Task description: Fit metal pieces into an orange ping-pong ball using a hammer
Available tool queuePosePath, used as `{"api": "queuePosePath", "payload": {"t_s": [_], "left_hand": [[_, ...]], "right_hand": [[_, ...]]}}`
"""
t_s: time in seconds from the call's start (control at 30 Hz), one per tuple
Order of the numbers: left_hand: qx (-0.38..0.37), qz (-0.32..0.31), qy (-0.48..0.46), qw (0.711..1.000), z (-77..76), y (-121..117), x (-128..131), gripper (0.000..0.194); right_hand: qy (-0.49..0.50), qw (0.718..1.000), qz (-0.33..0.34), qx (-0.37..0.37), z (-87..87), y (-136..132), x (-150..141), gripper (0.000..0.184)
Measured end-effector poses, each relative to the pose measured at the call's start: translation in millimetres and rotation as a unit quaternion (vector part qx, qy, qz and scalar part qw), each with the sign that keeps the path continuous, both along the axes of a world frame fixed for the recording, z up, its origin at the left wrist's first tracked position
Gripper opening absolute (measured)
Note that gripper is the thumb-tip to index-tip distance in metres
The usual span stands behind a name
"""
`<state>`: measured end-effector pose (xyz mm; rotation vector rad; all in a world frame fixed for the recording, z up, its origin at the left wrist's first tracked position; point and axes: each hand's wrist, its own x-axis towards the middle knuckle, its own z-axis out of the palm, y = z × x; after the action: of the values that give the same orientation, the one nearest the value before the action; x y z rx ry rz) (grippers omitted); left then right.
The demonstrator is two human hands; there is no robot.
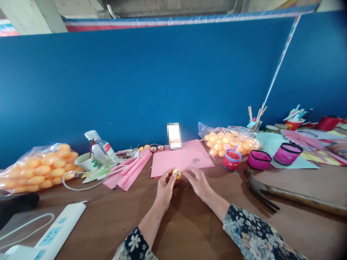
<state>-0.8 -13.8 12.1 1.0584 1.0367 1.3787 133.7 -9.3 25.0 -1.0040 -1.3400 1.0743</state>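
Note:
Between the thumb and fingers of my left hand (165, 186) is a small orange ball (177, 174) with dark-and-white marks like eyes on its front. My right hand (199, 182) is just right of the ball, thumb and fingertips drawn together in a pinch; whatever it may hold is too small to make out. Both hands are over the brown table, at the near edge of a stack of pink paper (180, 159). Small dark marks show on the paper's right part.
Bags of orange balls lie left (40, 169) and right (227, 139). A claw hammer (292, 195) and a power strip (58, 227) flank my arms. A red cup (232, 160), magenta fabric rings (259, 160), pink strips (132, 168) and a tilted bottle (104, 148) stand around. A blue partition (151, 83) rises behind.

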Motion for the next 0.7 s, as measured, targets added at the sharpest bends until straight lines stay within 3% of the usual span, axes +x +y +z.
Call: {"api": "queuePosePath", "payload": {"t_s": [0.7], "left_hand": [[0.0,0.001,0.004,1.0,3.2,-1.1,1.7,0.038]], "right_hand": [[0.032,0.997,0.057,-0.047,-2.4,-1.8,0.9,0.021]]}}
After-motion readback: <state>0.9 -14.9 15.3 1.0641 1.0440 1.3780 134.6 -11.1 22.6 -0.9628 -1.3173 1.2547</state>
